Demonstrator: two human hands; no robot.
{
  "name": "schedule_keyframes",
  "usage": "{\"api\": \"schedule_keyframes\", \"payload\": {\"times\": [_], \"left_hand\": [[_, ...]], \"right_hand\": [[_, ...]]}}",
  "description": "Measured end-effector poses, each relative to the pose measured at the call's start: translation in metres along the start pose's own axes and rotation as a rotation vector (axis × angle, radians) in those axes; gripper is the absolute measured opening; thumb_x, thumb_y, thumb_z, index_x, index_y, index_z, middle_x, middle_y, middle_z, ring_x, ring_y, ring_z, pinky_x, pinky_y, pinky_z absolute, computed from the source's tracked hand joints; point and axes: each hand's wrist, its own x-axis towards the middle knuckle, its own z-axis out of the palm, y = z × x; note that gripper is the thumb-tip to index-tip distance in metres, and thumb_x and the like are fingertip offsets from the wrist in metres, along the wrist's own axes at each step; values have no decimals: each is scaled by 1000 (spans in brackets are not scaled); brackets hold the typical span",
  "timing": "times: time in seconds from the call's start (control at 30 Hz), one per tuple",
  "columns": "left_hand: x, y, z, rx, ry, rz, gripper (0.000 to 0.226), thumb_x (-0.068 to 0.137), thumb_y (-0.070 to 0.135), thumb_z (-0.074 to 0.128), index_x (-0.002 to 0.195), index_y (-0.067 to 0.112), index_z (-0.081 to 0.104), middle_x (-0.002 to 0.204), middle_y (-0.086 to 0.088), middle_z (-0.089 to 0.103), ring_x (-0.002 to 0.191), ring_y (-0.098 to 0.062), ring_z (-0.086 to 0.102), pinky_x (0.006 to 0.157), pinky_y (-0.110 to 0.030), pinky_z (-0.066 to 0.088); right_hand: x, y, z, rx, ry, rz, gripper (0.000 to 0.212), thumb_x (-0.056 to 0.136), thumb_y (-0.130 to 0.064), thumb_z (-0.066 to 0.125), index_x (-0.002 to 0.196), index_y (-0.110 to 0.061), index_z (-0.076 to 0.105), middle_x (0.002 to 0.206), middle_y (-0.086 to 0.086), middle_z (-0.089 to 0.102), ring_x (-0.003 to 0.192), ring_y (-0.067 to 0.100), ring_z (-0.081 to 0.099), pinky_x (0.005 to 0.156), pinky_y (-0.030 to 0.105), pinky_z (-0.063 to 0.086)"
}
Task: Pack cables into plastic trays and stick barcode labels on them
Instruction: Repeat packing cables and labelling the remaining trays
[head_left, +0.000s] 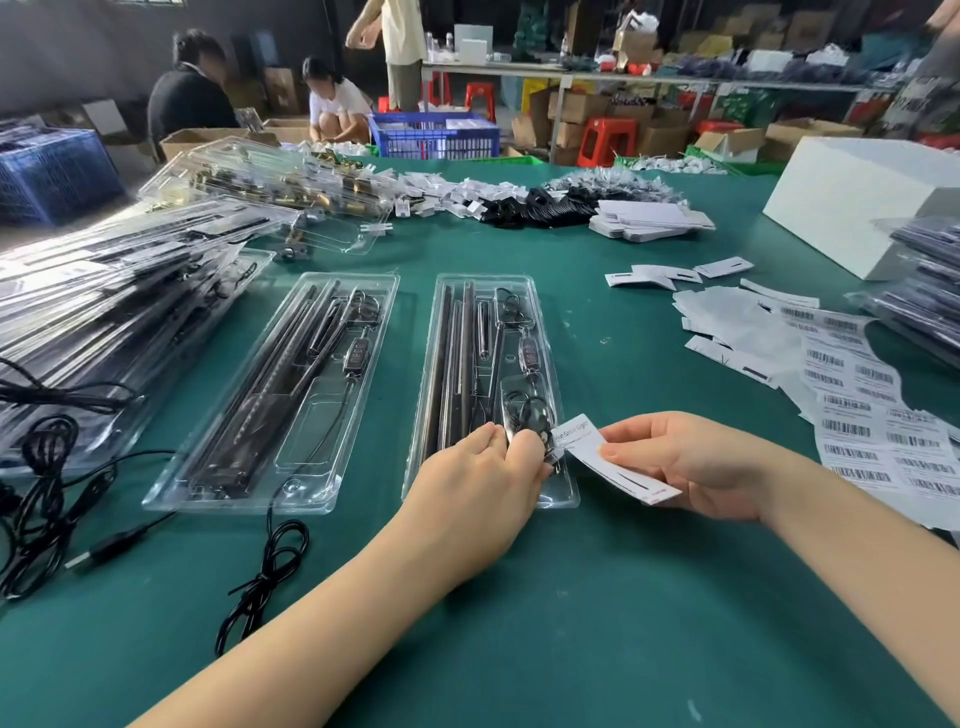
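Two clear plastic trays lie on the green table. The right tray (452, 312) holds dark rods, a controller and a coiled black cable (530, 410). My left hand (478, 483) presses its curled fingers onto the cable at the tray's near end. My right hand (691, 462) pinches a white printed card (608, 457) beside that tray's near right corner. The left tray (280, 395) holds similar parts, and its black cable (265, 571) trails out over the table towards me.
Sheets of barcode labels (872, 415) and torn backing paper lie at the right. Stacks of filled trays (104, 291) stand at the left with loose black cables (47, 478). White cards (649, 221), a white box (857, 202) and other workers are farther back.
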Motion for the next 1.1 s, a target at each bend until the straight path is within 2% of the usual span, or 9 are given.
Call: {"api": "schedule_keyframes", "payload": {"times": [0.07,0.2,0.33,0.43,0.63,0.7,0.87,1.03,1.1], "left_hand": [[1,1,-1,32,21,6,33,93,25,37,66,13,53,57,0,56,59,-19,60,58,-24,40],[3,1,-2,73,67,27,32,92,23,39,65,13,53,56,0,55,57,-19,60,72,-30,37],[3,1,-3,77,98,50,32,91,21,40,64,12,54,55,0,54,55,-20,59,74,-31,36],[3,0,-2,63,92,36,32,91,22,39,64,11,54,57,-1,55,57,-20,61,75,-30,37],[3,-1,-3,44,71,41,31,91,21,40,65,11,54,58,-1,55,57,-20,60,71,-29,39],[3,0,-4,50,63,46,31,91,21,40,66,11,55,58,-1,55,57,-20,60,70,-28,40],[3,1,-6,41,63,35,31,91,21,40,66,11,55,58,-1,55,57,-20,60,74,-30,37],[2,0,-6,-9,29,34,32,93,22,39,67,11,55,60,-1,55,58,-20,59,65,-25,43],[2,-1,-6,-34,25,35,32,93,21,39,68,11,54,61,-2,55,58,-21,60,62,-29,50]], "right_hand": [[4,-1,3,14,0,-8,21,89,-7,64,110,-4,66,83,7,71,60,10,65,50,20,51],[14,-5,13,70,39,-59,14,90,-7,63,104,-5,67,79,5,71,58,10,65,52,20,53],[23,-12,18,110,32,-28,7,92,-8,62,95,-10,66,76,3,71,57,9,66,51,20,54],[29,-18,17,132,-2,41,10,91,-8,62,101,-10,65,79,5,70,57,9,65,52,19,55],[38,-29,18,107,91,85,12,84,-10,72,89,-17,64,59,-3,68,43,4,58,41,15,49],[39,-32,14,109,90,73,14,84,-9,72,93,-16,65,62,-2,69,45,4,60,42,16,50],[36,-37,11,216,-59,76,23,90,2,59,110,-5,67,83,6,74,65,10,71,56,21,58],[37,-32,23,333,-14,22,18,94,3,53,98,-6,67,75,7,74,59,12,71,46,19,54],[35,-31,23,357,-25,12,20,94,4,52,101,-6,68,78,7,74,61,12,71,47,19,54]]}}
